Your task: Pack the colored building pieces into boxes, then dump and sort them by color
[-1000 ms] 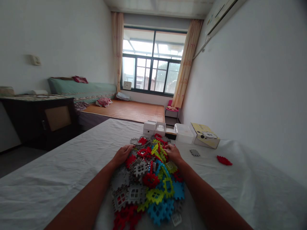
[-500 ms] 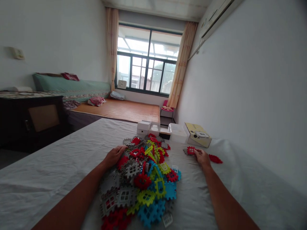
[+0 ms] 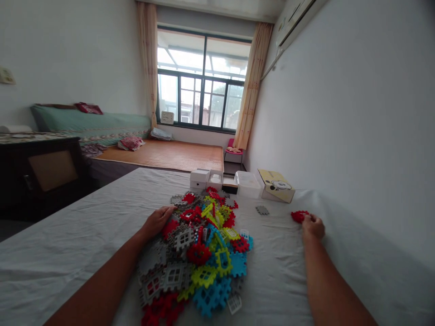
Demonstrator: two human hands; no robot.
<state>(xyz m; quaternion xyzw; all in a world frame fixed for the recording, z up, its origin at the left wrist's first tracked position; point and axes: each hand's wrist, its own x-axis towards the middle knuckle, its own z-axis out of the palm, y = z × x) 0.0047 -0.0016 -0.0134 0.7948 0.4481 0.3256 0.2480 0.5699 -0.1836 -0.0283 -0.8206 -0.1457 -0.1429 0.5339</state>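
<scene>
I saw the right hand (image 3: 314, 225) touching a red piece (image 3: 297, 216) on the tabletop (image 3: 278, 267), right of the pile (image 3: 200, 254); I couldn't tell if either hand's fingers gripped anything. A nudge from the left hand (image 3: 157, 222), beside the pile, could have spilled it.

I record the left hand (image 3: 159, 220) at the left edge of the pile (image 3: 198, 254), fingers (image 3: 169, 211) together; right hand (image 3: 314, 227) well right of it, fingers curled; both forearms (image 3: 328, 276) extended.
</scene>
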